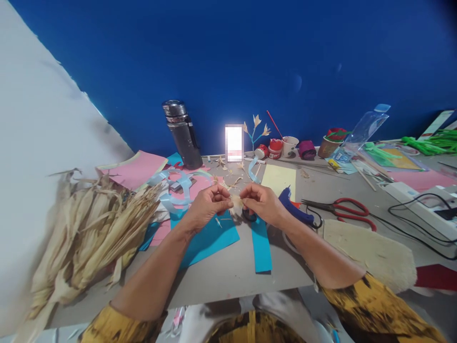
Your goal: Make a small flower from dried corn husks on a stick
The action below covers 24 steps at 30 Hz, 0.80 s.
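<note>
Between both hands is a small pale piece of husk (236, 205), pinched at its two sides above the table. My left hand (210, 204) holds its left edge between thumb and fingertips. The right edge is in the closed fingers of my right hand (262, 202). Below my left hand lies a turquoise sheet (210, 243) with small scraps on it. A narrow turquoise strip (262, 247) lies under my right hand. Dark scissor handles (249, 216) show partly beneath the hands. Dried corn husks (93, 228) are heaped at the left.
A dark thermos (184, 140) stands behind. A blue glue gun (296, 207), red-handled scissors (352, 208), a cream cloth pad (371, 250) and a white power strip (421, 207) with black cables lie right. Paint pots (275, 148) and a husk-flower stem (253, 136) stand near the blue wall.
</note>
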Tool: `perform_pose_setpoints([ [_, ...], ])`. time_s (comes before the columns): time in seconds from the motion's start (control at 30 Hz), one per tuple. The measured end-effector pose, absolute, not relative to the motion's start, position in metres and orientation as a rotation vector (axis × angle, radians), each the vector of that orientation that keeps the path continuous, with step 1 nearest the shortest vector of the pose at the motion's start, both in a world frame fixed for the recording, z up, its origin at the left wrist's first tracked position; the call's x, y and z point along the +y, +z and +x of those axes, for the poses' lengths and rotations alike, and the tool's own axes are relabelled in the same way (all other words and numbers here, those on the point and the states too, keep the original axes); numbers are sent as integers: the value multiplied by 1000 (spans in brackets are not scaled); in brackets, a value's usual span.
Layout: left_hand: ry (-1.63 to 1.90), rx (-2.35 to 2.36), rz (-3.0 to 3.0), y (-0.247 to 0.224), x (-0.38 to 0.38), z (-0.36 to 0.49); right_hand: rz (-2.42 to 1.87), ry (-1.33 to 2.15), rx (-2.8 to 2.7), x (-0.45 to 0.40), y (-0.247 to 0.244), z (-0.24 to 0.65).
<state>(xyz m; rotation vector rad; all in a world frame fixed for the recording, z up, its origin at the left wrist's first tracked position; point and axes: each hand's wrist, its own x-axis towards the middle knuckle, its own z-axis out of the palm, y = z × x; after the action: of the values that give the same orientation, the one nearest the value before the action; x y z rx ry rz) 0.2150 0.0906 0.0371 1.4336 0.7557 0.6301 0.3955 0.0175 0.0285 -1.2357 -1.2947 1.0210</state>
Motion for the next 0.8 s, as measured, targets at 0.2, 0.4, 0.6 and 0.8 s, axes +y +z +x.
perform_pose_setpoints([
  [0.2,653,713,1458,40,92,214,-1229,1044,-1286,17,30,395],
  [0.4,638,709,1553,43,91,212,-1186,1136,-1272,18,26,397],
  [0.6,665,762,1620,42,91,215,-1196,1146,-1308,15,25,399],
  [0.8,749,778,1543,39,90,216,-1194,1042,-1301,15,26,395],
])
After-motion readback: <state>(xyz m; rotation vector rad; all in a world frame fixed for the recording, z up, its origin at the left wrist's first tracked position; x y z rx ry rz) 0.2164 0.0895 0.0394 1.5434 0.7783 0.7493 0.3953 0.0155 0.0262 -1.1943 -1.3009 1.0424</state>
